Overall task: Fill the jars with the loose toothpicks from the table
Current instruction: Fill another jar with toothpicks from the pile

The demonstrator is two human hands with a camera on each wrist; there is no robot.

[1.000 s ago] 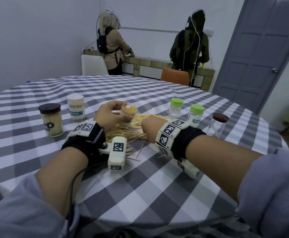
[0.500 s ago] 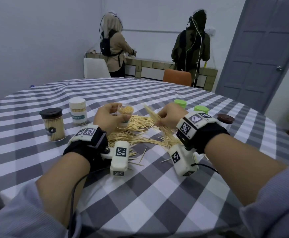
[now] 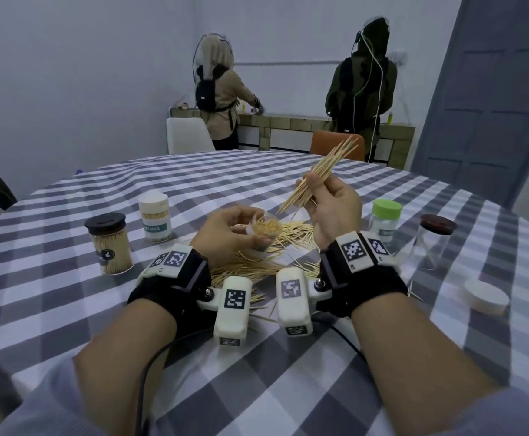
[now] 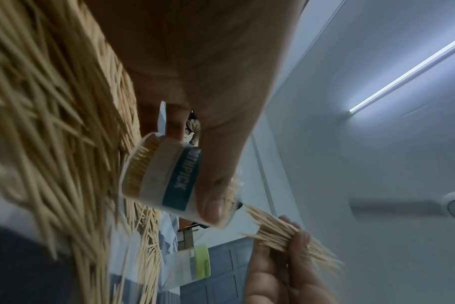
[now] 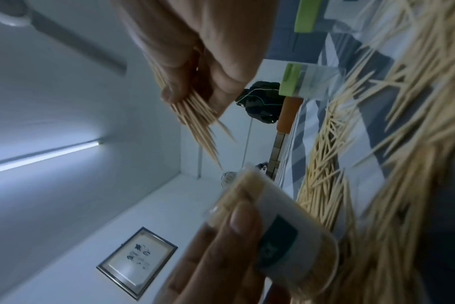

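My left hand [image 3: 231,234] grips an open clear toothpick jar [image 3: 264,229] with a teal label [image 4: 181,181], tilted toward the right and partly filled. My right hand [image 3: 329,202] pinches a bundle of toothpicks [image 3: 319,173] raised above the table, its lower tips pointing down at the jar mouth. In the left wrist view the bundle [image 4: 281,232] nearly touches the jar's rim. A pile of loose toothpicks [image 3: 256,265] lies on the checked tablecloth [image 3: 68,309] under both hands.
At left stand a black-lidded jar [image 3: 109,243] and a white-lidded jar [image 3: 154,217], both full. At right are a green-lidded jar [image 3: 385,220], a brown-lidded empty jar [image 3: 433,240] and a loose white lid [image 3: 486,295]. Two people stand at the far counter.
My right hand took a bundle of toothpicks from the pile, lifted it and turned it upright over the jar. My left hand tilted the jar toward it.
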